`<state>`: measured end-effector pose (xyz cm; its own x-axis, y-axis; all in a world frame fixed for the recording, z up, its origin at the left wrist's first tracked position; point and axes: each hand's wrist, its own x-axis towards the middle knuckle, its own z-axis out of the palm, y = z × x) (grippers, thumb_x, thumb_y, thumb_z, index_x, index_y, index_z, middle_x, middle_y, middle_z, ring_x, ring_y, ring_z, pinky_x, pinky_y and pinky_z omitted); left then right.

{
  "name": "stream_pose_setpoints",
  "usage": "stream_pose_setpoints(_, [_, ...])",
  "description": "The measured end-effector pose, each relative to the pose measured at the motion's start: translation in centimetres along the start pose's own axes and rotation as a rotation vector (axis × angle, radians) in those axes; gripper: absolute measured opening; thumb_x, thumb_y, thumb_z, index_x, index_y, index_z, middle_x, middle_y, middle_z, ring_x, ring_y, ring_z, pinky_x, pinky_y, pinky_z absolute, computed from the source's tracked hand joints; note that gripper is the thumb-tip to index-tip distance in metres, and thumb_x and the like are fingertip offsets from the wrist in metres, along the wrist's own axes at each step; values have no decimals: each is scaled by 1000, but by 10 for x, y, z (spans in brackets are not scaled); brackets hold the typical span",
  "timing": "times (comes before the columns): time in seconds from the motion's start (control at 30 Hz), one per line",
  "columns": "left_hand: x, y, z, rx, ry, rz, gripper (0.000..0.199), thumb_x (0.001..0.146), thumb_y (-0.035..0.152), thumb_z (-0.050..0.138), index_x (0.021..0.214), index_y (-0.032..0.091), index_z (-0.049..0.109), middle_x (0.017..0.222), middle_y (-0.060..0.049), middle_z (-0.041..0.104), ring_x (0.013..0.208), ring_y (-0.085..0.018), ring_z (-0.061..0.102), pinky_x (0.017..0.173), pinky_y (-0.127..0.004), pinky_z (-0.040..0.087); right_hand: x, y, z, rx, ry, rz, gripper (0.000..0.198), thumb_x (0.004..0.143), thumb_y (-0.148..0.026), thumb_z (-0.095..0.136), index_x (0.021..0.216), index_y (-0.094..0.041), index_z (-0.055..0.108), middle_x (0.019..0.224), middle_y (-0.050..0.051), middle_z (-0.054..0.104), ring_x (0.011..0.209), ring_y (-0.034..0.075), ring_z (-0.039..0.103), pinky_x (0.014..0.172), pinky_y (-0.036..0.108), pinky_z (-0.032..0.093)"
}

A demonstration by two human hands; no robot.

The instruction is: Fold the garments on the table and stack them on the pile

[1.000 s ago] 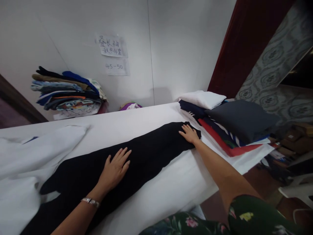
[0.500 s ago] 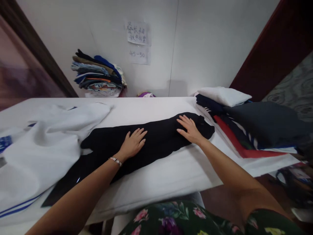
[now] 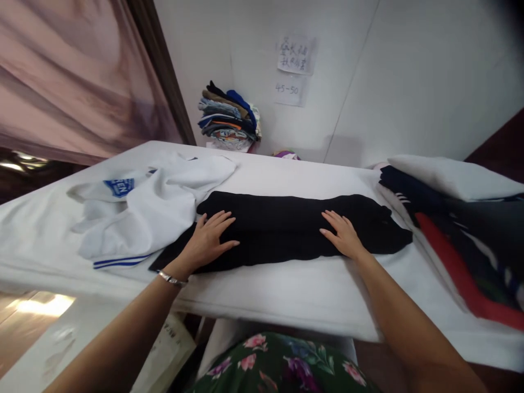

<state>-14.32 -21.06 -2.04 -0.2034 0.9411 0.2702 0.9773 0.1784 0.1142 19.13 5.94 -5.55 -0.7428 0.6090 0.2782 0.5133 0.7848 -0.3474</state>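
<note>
A black garment (image 3: 278, 218), folded lengthwise into a long strip, lies across the white-covered table (image 3: 286, 295). Its exact kind I cannot tell. My left hand (image 3: 208, 237) rests on its left part, fingers spread and palm down. On its right part lies my right hand (image 3: 342, 233), also flat with fingers apart. Neither hand grips the cloth. At the left, a white garment (image 3: 151, 213) with blue stripes and a blue printed patch lies loosely crumpled, touching the black garment's left end.
Folded clothes (image 3: 458, 234) are piled at the right, with a white piece (image 3: 458, 177) on top. Beyond the table's far edge stands another clothes stack (image 3: 229, 117). Paper signs (image 3: 297, 54) hang on the wall. A pink curtain (image 3: 82, 71) hangs at the left.
The head view has turned left. My left hand has slid toward the garment's left end, and my right hand has shifted slightly inward from its right end. The black strip lies straighter.
</note>
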Motion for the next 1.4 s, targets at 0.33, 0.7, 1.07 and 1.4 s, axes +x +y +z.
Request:
stream_pose_setpoints(0.33, [-37,-8,-5,22,34,-406,63,84,45,57,135,11,45,132,-18,55,123,-30,51,104,-42,39,-9,-5,-1,-29,189,-103,51,93,-51,42,138,-28,47,146,8,46,137,26,37,113,54,23])
stream_pose_setpoints(0.7, [-29,-8,-7,94,-25,-572,44,85,39,56,119,11,57,112,-15,65,108,-30,59,93,-40,45,22,-93,2,-105,-97,-435,71,87,-60,51,146,-25,35,147,10,43,136,29,39,113,54,25])
stream_pose_setpoints(1.07, [-2,-9,-16,27,86,-623,27,91,29,45,115,23,55,113,-8,67,107,-24,61,87,-34,46,18,-92,33,-118,12,-404,36,96,-42,45,119,-21,63,137,10,55,128,27,50,105,51,35])
stream_pose_setpoints(1.4, [10,-16,-6,26,-21,-699,23,89,23,43,109,24,56,101,-8,71,94,-24,67,76,-32,47,14,-93,35,-87,56,-417,39,95,-42,47,126,-21,59,138,11,54,128,27,50,106,51,36])
